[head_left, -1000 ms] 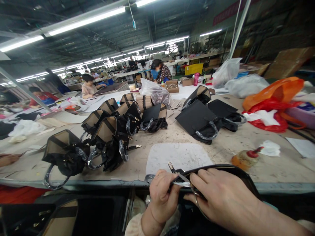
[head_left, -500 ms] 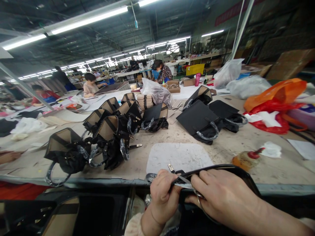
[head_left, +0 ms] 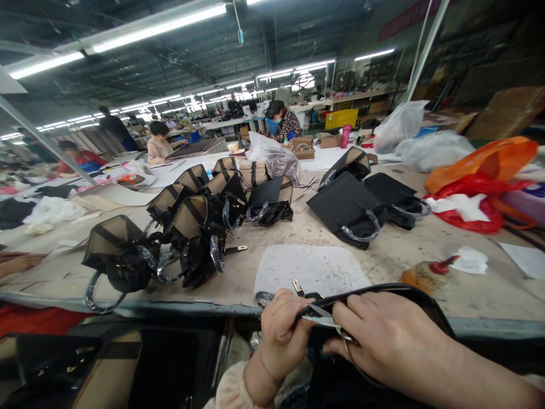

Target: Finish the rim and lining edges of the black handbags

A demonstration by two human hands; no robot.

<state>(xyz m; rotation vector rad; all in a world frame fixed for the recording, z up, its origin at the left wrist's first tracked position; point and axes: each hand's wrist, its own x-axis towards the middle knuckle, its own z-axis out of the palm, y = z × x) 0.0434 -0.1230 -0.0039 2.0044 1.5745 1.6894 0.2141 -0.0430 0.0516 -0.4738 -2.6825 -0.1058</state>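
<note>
At the table's near edge, a black handbag [head_left: 411,292] lies on its side in front of me. My left hand [head_left: 283,332] is closed, pinching the bag's edge between thumb and fingers. My right hand [head_left: 383,329] grips a pair of scissors [head_left: 321,318] by the finger loops. The blades are parted and point left at the edge my left hand holds; what lies between them is too small to make out. A strap with a metal tip [head_left: 297,287] sticks out beyond my left hand, beside a plastic-wrapped handle [head_left: 263,298].
Several black handbags [head_left: 191,227] stand on the left of the table, more [head_left: 344,207] at the centre right. A white sheet [head_left: 310,266] lies before me. A glue bottle [head_left: 428,275] and a red plastic bag [head_left: 468,210] are on the right. Co-workers [head_left: 281,120] sit beyond.
The view has shifted slightly. Both hands keep their hold on the bag's edge and the scissors, with hardly any visible movement.
</note>
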